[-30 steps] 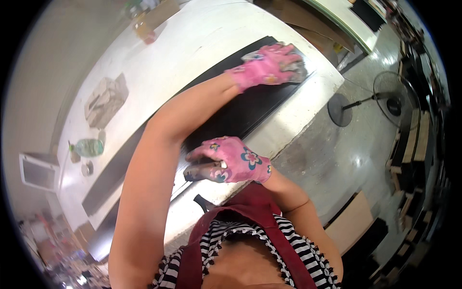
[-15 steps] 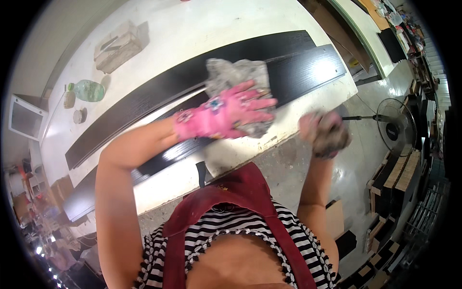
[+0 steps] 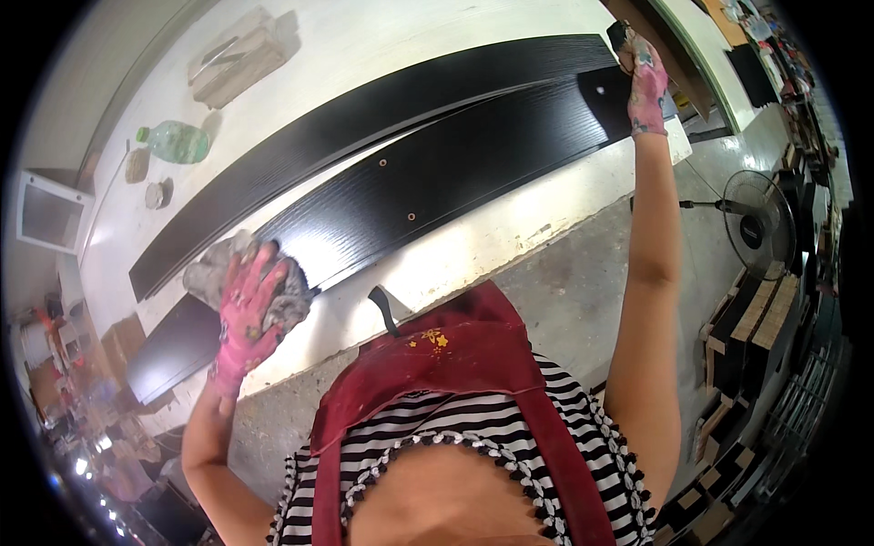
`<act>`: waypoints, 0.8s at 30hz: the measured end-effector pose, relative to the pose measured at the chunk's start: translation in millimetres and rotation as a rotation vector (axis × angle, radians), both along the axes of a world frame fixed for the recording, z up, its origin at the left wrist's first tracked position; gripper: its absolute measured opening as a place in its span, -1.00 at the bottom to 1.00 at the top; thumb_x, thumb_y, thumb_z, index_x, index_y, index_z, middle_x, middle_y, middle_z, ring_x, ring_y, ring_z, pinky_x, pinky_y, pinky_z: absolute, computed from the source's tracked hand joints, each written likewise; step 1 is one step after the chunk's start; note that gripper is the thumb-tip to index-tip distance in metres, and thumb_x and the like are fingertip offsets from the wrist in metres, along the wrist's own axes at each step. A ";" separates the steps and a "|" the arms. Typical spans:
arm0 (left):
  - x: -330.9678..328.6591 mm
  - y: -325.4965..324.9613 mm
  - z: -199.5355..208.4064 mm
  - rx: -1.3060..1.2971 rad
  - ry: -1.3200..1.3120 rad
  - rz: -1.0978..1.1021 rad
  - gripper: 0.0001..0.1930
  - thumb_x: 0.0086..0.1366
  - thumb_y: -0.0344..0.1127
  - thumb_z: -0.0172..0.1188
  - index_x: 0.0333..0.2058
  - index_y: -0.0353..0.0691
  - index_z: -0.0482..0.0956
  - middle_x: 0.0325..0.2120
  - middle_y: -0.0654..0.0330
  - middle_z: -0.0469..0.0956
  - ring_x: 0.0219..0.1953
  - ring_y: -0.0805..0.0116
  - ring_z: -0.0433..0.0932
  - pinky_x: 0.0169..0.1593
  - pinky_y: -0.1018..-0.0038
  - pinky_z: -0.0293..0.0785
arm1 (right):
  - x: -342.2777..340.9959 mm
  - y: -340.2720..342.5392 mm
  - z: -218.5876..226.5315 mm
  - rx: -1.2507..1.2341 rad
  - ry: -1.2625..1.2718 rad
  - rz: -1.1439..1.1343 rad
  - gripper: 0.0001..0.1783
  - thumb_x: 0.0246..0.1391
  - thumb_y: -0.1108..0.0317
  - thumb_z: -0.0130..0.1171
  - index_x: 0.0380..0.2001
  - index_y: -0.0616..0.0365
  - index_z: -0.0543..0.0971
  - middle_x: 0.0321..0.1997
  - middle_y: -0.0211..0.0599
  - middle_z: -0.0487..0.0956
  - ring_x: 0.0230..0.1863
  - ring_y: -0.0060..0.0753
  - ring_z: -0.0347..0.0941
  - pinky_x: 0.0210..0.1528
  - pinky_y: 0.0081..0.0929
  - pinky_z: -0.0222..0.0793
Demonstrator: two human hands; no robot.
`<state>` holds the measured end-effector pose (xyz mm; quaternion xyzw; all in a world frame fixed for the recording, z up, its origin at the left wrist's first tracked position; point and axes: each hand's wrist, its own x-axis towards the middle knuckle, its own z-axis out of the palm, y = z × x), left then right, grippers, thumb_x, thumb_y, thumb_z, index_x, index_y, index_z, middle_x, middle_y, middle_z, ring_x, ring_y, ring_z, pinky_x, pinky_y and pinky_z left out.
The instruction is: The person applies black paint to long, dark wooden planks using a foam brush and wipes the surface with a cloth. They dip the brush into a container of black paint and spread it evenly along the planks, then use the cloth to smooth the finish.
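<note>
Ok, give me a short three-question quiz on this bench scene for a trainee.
1. True or false: the left hand presses a grey rag onto a black panel.
2. Where is the right hand?
A. On the fan
B. At the far right end of the panel
C. On the bottle
3. Fill in: a green plastic ____ lies on the white bench beyond the panels.

Key: 1 true. 2 B. 3 bottle.
</note>
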<state>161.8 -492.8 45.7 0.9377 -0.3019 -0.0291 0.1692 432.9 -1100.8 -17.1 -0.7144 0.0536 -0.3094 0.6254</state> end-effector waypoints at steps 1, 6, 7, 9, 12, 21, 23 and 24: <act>9.4 -11.4 3.3 -0.018 0.030 -0.044 -0.20 -0.13 -0.15 0.15 0.21 -0.17 0.31 0.26 -0.04 0.20 0.25 -0.05 0.27 0.35 -0.04 -0.09 | -4.1 3.7 1.0 -0.010 0.009 0.039 -0.55 0.19 0.13 0.12 -0.02 0.28 0.52 -0.15 -0.31 0.58 -0.18 -0.55 0.49 -0.06 -0.61 0.36; 76.0 -119.1 -3.4 -0.120 0.080 -0.377 -0.09 -0.11 -0.17 0.28 0.30 0.02 0.15 0.35 0.11 0.03 0.28 0.00 0.22 0.38 -0.01 -0.13 | -19.2 49.6 23.6 0.128 0.021 0.101 -0.52 0.19 0.12 0.13 0.01 0.30 0.49 -0.16 -0.33 0.55 -0.18 -0.56 0.44 -0.07 -0.64 0.31; 86.2 -139.8 -5.4 -0.155 0.067 -0.418 -0.11 -0.08 -0.17 0.30 0.30 0.02 0.16 0.34 0.12 0.05 0.27 -0.02 0.22 0.37 -0.02 -0.11 | -20.3 52.8 29.2 0.135 0.035 0.105 -0.52 0.19 0.12 0.13 0.00 0.30 0.49 -0.17 -0.33 0.55 -0.18 -0.57 0.43 -0.08 -0.65 0.31; 104.4 -171.2 -10.2 -0.285 0.041 -0.473 -0.14 -0.03 -0.06 0.34 0.28 0.00 0.20 0.34 0.10 0.05 0.25 -0.06 0.24 0.36 -0.04 -0.09 | -22.2 51.6 28.8 0.118 0.003 0.193 -0.49 0.21 0.12 0.07 0.08 0.30 0.42 -0.14 -0.35 0.49 -0.20 -0.50 0.38 -0.09 -0.55 0.27; 114.6 -182.2 -6.4 -0.474 0.036 -0.536 -0.17 -0.02 -0.01 0.36 0.25 0.00 0.26 0.33 0.06 0.06 0.26 -0.03 0.22 0.36 0.00 -0.06 | -31.6 33.1 13.0 0.193 -0.049 0.344 -0.51 0.21 0.18 0.06 0.09 0.30 0.40 -0.11 -0.26 0.49 -0.15 -0.42 0.42 -0.05 -0.44 0.32; 70.6 -156.6 5.7 -1.075 0.049 0.133 -0.28 0.08 -0.15 0.40 0.16 -0.33 0.32 0.01 0.03 0.48 0.08 0.22 0.44 0.16 0.40 0.34 | -157.7 247.7 87.8 0.197 0.064 0.626 -0.37 0.25 0.11 0.00 0.26 0.24 0.18 0.23 -0.03 0.31 0.16 -0.17 0.39 0.20 -0.31 0.34; 65.8 -169.4 4.4 -1.526 0.410 0.179 -0.17 -0.04 -0.25 0.50 0.18 -0.34 0.27 -0.02 0.13 0.47 0.02 0.40 0.43 0.13 0.47 0.35 | -177.1 295.3 103.0 0.252 0.080 0.787 -0.26 0.15 0.20 0.13 0.28 0.31 0.12 0.26 -0.06 0.24 0.23 -0.28 0.28 0.20 -0.41 0.33; 63.6 -169.3 6.9 -1.633 0.551 0.179 -0.20 -0.04 -0.27 0.50 0.16 -0.33 0.30 -0.03 0.16 0.47 0.00 0.44 0.43 0.11 0.50 0.37 | -180.1 306.4 101.9 0.274 0.111 0.846 -0.25 0.13 0.22 0.14 0.28 0.33 0.10 0.26 -0.04 0.24 0.21 -0.29 0.29 0.20 -0.42 0.32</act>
